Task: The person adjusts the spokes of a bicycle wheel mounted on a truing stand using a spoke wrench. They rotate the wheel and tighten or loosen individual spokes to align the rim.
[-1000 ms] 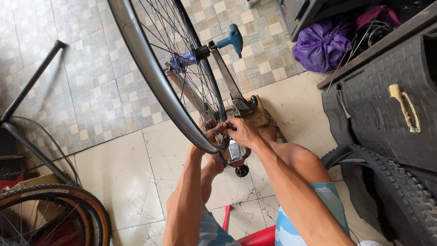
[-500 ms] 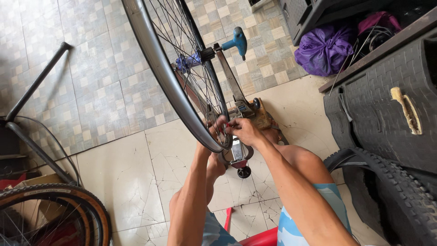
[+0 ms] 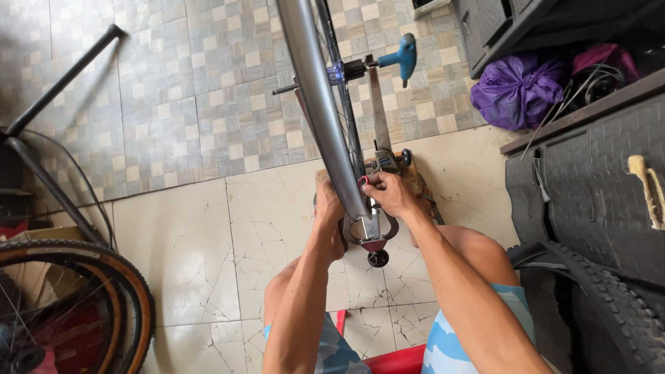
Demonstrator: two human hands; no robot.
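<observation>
at nine o'clock in the head view a black metal frame (image 3: 59, 79) leans over the tiled floor (image 3: 180, 228), and below it at seven o'clock a tan-walled tyre (image 3: 104, 277) on a spoked wheel lies flat.

what has changed over the last second is the wheel (image 3: 315, 90) in the middle: it showed more of its spokes and stood slanted before, and now its grey rim is seen almost edge-on, running from twelve o'clock down to the centre. the view has swung round, so part of that is the head moving (the hub (image 3: 346, 70) and the blue-handled tool (image 3: 402, 57) have also slid toward one o'clock). the rim's low point sits in the jaws of the metal stand (image 3: 370, 228), as before.

the left hand (image 3: 327, 208) is wrapped against the left side of the rim just above the stand, fingers closed round it. the right hand (image 3: 388, 192) is on the right side, fingers pinched at a small red piece (image 3: 363, 181) at the spokes by the rim; whether it is a tool or a spoke fitting is too small to tell. both hands have kept to the same spot on the rim through the second, so the work seems to stay at this one spoke.

at three o'clock lie a purple bag (image 3: 516, 90), a black ribbed case (image 3: 596, 187) and a knobbly tyre (image 3: 609, 312).
</observation>
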